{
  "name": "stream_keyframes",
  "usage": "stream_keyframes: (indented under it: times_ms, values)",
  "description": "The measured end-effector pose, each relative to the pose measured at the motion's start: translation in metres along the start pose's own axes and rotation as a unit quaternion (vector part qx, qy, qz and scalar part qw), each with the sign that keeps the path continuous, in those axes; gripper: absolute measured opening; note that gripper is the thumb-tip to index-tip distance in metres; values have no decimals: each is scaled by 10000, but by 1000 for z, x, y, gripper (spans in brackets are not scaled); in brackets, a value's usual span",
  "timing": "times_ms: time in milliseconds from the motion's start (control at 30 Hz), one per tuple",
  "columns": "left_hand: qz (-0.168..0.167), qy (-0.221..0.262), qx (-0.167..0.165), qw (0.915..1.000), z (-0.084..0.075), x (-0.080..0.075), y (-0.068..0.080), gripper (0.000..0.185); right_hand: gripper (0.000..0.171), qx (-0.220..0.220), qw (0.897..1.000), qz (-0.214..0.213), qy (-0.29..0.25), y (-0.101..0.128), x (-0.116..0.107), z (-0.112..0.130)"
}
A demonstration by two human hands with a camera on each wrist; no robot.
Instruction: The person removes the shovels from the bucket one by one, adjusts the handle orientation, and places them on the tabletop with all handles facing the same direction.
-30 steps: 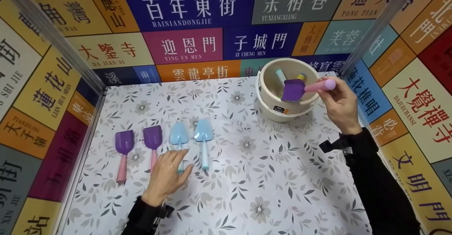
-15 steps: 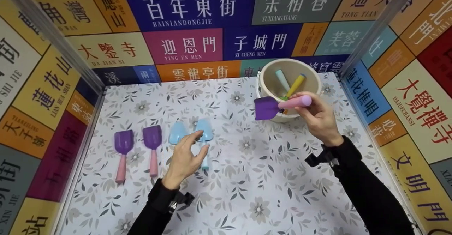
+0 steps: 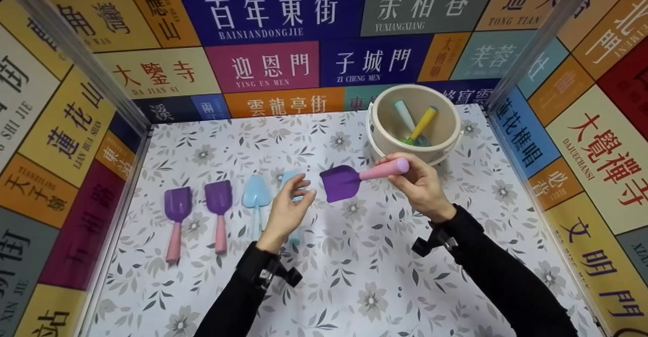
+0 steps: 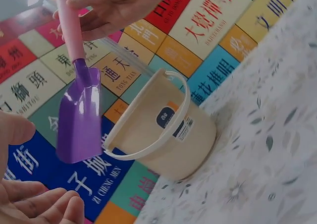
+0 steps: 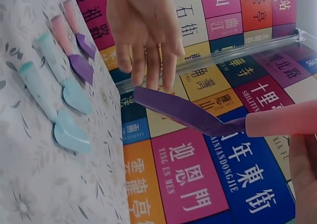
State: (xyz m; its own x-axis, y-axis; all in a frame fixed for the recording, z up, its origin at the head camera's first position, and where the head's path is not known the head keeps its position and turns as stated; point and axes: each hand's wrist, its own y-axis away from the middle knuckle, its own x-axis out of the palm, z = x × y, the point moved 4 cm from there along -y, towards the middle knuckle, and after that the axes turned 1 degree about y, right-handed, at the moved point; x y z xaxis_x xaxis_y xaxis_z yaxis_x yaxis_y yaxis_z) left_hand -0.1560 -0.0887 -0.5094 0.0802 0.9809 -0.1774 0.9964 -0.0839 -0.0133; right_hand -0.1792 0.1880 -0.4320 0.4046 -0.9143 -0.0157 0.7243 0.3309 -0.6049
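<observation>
In the head view, the raised left hand (image 3: 287,210) covered most of a light blue plastic trowel (image 3: 295,185) at mid-frame, leaving only slivers of blade and handle. Inside the cream plastic bucket (image 3: 385,134) at upper right, the heads of the teal-handled and yellow-handled tools (image 3: 422,123) were too deep to make out. The right wrist view cut off the right hand (image 5: 303,179) at its lower right edge, and the pink handle of the purple plastic shovel (image 5: 185,112) with it.

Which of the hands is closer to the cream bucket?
The right. The right hand holds a purple shovel just in front of the bucket; the left hand hovers farther off, over the blue shovels.
</observation>
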Motion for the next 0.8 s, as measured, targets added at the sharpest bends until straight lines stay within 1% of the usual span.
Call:
stream_keyframes:
  times_ms: [67, 100, 167, 233, 300, 433, 533, 600, 633, 733, 800]
  values:
    - [64, 452, -278, 9986, 6, 4, -4, 56, 29, -9, 9998, 81, -170, 0, 4, -3]
    - [94, 714, -431, 9965, 8, 6, -5, 55, 29, -28, 9997, 123, -229, 0, 6, -4]
    - [173, 1295, -636, 9894, 14, 10, -8, 54, 30, -52, 9993, 201, -325, 0, 9, -7]
    - [265, 1894, -782, 9784, 18, 14, -9, 51, 29, -54, 9991, 248, -339, 0, 11, -9]
    - [343, 2408, -843, 9663, 20, 17, -10, 47, 29, -45, 9993, 240, -267, 0, 13, -11]
    - [472, 3151, -848, 9441, 19, 21, -12, 29, 29, -15, 9996, 188, -204, 1, 14, -14]
    - [435, 3516, -1005, 9297, 20, 23, -12, 22, 30, -35, 9995, 178, -273, 2, 15, -16]
    - [374, 3652, -1150, 9230, 20, 25, -12, 24, 30, -56, 9993, 190, -319, 2, 15, -16]
    - [352, 3684, -1202, 9212, 20, 25, -12, 27, 30, -70, 9992, 196, -331, 2, 15, -16]
    - [287, 3662, -1244, 9217, 20, 26, -12, 36, 30, -99, 9989, 242, -377, 2, 15, -16]
    - [251, 3617, -1183, 9244, 19, 26, -12, 37, 29, -90, 9986, 293, -427, 2, 15, -16]
